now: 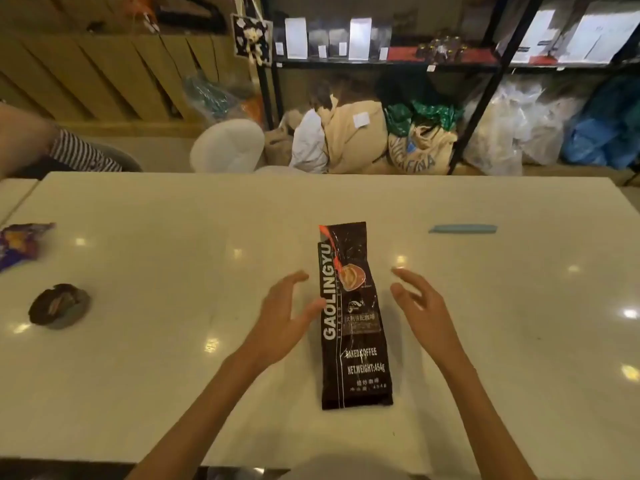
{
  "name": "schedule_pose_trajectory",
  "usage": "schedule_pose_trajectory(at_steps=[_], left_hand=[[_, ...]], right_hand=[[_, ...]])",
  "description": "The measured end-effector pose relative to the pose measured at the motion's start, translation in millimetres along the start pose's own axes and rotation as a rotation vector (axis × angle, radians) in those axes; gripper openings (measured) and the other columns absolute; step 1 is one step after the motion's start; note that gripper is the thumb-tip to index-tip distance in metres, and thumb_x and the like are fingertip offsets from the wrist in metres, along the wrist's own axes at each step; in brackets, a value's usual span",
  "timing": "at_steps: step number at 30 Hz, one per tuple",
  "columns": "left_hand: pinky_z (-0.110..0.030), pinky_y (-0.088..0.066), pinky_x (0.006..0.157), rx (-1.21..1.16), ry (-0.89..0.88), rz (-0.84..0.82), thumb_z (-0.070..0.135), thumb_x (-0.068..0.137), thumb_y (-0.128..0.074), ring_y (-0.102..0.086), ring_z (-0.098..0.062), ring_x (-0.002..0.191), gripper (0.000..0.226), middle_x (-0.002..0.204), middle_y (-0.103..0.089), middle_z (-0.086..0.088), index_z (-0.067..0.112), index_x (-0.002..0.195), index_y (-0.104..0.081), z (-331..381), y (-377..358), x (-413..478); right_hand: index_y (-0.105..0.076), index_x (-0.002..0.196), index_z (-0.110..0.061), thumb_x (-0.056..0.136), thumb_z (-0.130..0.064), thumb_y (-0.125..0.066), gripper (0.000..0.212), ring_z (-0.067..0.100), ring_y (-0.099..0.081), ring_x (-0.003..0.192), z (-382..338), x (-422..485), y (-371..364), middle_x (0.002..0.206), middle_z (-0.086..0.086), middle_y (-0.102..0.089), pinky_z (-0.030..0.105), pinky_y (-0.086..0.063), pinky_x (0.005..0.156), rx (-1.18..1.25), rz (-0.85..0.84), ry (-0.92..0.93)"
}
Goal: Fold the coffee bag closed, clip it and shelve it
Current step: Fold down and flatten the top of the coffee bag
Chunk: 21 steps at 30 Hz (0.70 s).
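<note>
A long black coffee bag (353, 317) printed "GAOLINGYU" lies flat and unfolded on the white table (173, 375), its top end pointing away from me. My left hand (284, 317) hovers open just left of the bag, thumb tip at its edge. Open as well, my right hand (419, 306) hangs a short way off the bag's right side without touching it. A light blue clip (462, 229) lies on the table to the far right of the bag's top. Behind the table stands a black metal shelf (381, 62) with bags and boxes on it.
A crumpled purple wrapper (19, 245) and a small dark round object (59, 305) lie at the table's left. A person's striped sleeve (81, 152) shows at far left. A white stool (227, 145), sacks (360, 136) and plastic bags (519, 126) sit on the floor under the shelf.
</note>
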<state>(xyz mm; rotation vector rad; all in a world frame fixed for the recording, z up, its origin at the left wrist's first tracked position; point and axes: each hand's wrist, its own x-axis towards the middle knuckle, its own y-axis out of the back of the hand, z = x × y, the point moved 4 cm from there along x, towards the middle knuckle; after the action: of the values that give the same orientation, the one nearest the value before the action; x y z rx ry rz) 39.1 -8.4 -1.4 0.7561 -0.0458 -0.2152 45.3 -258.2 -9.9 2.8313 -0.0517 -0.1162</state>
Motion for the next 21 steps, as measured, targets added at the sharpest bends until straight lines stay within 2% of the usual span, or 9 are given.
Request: schedule_pose_trajectory(at_steps=[2,4,6,8,11,13,14,18,21], left_hand=[[-0.032,-0.049,0.096,-0.200,-0.004,-0.110,0.055,0.088,-0.051,-0.051,-0.022,0.128,0.054,0.140,-0.050,-0.009,0.023,0.129,-0.037,14,-14,1],[-0.029,-0.056,0.083,-0.278,-0.085,-0.054,0.038,0.091,-0.056,-0.064,-0.020,0.113,0.038,0.127,-0.060,-0.012,0.021,0.122,-0.041,27,-17,9],[-0.031,-0.057,0.084,-0.483,-0.085,0.006,0.024,0.096,-0.059,-0.065,-0.017,0.109,0.023,0.118,-0.066,-0.004,0.020,0.117,-0.049,34,-9,21],[-0.027,-0.055,0.085,-0.621,-0.110,0.038,0.012,0.093,-0.058,-0.065,-0.014,0.106,0.025,0.111,-0.070,0.004,0.020,0.117,-0.055,44,3,35],[-0.030,-0.055,0.087,-0.550,-0.183,0.070,0.004,0.089,-0.058,-0.065,-0.019,0.108,0.040,0.116,-0.067,-0.004,0.011,0.128,-0.053,50,12,43],[-0.037,-0.055,0.086,-0.464,-0.254,0.123,-0.001,0.088,-0.056,-0.066,-0.027,0.105,0.037,0.114,-0.067,-0.013,0.002,0.124,-0.055,47,15,43],[-0.036,-0.055,0.084,-0.430,-0.272,0.155,-0.002,0.087,-0.055,-0.067,-0.027,0.102,0.034,0.111,-0.068,-0.013,0.003,0.121,-0.057,46,15,43],[-0.016,-0.046,0.083,-0.358,-0.345,0.223,-0.006,0.084,-0.056,-0.061,-0.001,0.098,0.033,0.109,-0.061,0.005,0.016,0.108,-0.060,68,9,43],[-0.018,-0.050,0.080,-0.372,-0.319,0.287,-0.013,0.085,-0.058,-0.060,-0.001,0.097,0.029,0.106,-0.060,0.004,0.010,0.103,-0.060,65,9,47]], right_hand=[[-0.068,0.111,-0.031,0.088,-0.045,-0.062,0.027,0.009,-0.065,0.109,-4,0,-15,0.115,-0.012,-0.070,0.035,-0.053,0.096,-0.012,-0.072,-0.078],[-0.072,0.099,-0.019,0.088,-0.025,-0.069,0.013,0.010,-0.069,0.098,-13,-1,-22,0.100,-0.009,-0.074,0.041,-0.058,0.090,0.050,-0.087,-0.032],[-0.072,0.090,-0.014,0.087,-0.011,-0.071,0.005,0.014,-0.071,0.097,-26,3,-15,0.100,-0.006,-0.076,0.034,-0.061,0.082,0.167,-0.018,0.067],[-0.069,0.083,-0.016,0.086,-0.003,-0.071,0.014,0.014,-0.071,0.100,-34,10,-4,0.104,-0.004,-0.076,0.024,-0.059,0.076,0.258,0.036,0.162],[-0.064,0.077,-0.020,0.084,0.005,-0.070,0.027,0.010,-0.072,0.098,-34,11,2,0.104,-0.010,-0.076,0.017,-0.056,0.075,0.253,0.087,0.204],[-0.063,0.075,-0.025,0.084,0.005,-0.071,0.033,0.004,-0.071,0.097,-25,11,5,0.100,-0.021,-0.075,0.015,-0.055,0.074,0.201,0.111,0.202],[-0.063,0.074,-0.029,0.084,0.004,-0.071,0.035,0.001,-0.070,0.098,-24,10,5,0.100,-0.025,-0.074,0.013,-0.055,0.074,0.168,0.124,0.208],[-0.061,0.077,-0.041,0.086,-0.005,-0.069,0.038,0.008,-0.070,0.097,-33,10,-7,0.109,-0.018,-0.072,0.017,-0.055,0.074,0.159,0.148,0.278],[-0.060,0.077,-0.041,0.088,-0.001,-0.068,0.042,0.005,-0.069,0.096,-34,14,-7,0.109,-0.018,-0.071,0.018,-0.055,0.076,0.146,0.142,0.276]])
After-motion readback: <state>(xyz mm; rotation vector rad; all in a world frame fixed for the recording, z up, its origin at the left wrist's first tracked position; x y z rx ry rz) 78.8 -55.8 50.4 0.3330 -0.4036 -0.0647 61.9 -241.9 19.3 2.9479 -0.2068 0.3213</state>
